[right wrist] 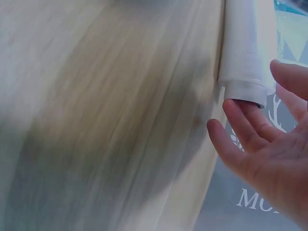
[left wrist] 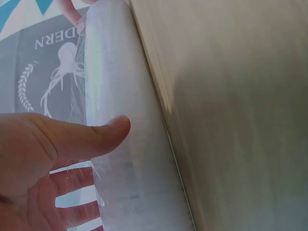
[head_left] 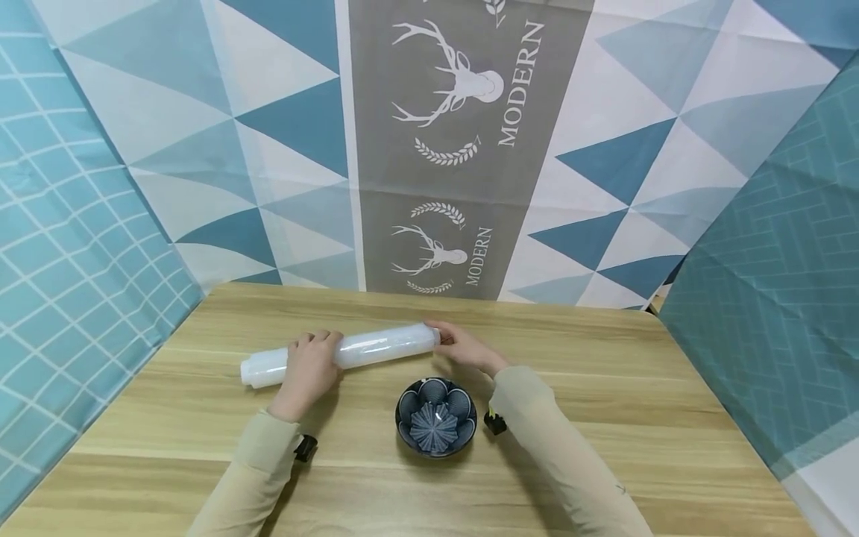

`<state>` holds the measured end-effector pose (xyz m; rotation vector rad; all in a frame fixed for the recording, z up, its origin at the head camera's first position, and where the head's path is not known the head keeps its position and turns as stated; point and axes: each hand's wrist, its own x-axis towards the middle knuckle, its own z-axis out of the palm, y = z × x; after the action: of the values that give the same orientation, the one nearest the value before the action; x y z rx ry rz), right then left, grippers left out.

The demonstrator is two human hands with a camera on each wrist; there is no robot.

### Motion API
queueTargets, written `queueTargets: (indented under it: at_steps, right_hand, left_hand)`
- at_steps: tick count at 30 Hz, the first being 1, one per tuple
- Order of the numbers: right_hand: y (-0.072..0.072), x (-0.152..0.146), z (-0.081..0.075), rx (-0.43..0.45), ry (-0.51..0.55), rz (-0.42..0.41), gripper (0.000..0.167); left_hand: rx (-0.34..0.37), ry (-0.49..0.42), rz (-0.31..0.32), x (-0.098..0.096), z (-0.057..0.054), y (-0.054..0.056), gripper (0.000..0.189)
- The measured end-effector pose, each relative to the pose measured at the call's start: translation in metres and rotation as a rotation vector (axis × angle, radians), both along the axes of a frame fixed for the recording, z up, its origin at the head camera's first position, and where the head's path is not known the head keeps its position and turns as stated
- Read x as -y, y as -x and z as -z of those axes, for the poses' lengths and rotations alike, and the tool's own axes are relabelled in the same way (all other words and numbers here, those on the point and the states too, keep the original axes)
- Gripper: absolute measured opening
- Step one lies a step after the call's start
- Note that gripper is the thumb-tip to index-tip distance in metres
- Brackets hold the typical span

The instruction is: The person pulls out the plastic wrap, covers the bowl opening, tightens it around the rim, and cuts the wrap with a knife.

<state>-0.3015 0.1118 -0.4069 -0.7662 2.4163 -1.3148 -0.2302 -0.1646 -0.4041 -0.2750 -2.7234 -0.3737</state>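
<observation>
A long roll of cling film (head_left: 385, 346) lies aslant on the table, its white core showing at both ends. Over its left half, my left hand (head_left: 313, 369) grips the roll, with the thumb (left wrist: 113, 134) on the near side and the other fingers on the far side, partly hidden. At the roll's right end, my right hand (head_left: 466, 349) has its fingertips touching the core (right wrist: 245, 92); its fingers are loosely bent and spread. In the left wrist view, loose clear film (left wrist: 77, 86) hangs along one side of the roll.
A dark blue bowl (head_left: 436, 416) with a petal pattern sits in front of the roll, between the forearms. Around the wooden table (head_left: 376, 492), patterned cloth (head_left: 288, 149) hangs at the back and both sides.
</observation>
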Motion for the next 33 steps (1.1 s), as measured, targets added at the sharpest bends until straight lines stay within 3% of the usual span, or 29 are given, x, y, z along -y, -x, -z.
queueTargets:
  at_steps: [8, 17, 24, 33]
  right_hand:
    - [-0.004, -0.007, -0.003, -0.123, -0.130, 0.068, 0.053]
    - [-0.011, -0.019, -0.005, -0.153, -0.207, 0.158, 0.047]
    - [-0.019, -0.032, -0.006, -0.137, -0.183, 0.170, 0.048]
    - [-0.028, -0.047, -0.005, -0.116, -0.153, 0.188, 0.047]
  left_hand:
    - [-0.020, 0.004, 0.069, -0.006, 0.004, -0.002, 0.050]
    - [0.019, 0.043, 0.165, -0.010, 0.004, 0.001, 0.052]
    - [0.038, 0.013, 0.243, -0.013, 0.001, 0.003, 0.050]
    - [0.050, 0.018, 0.257, -0.016, -0.003, 0.001, 0.044]
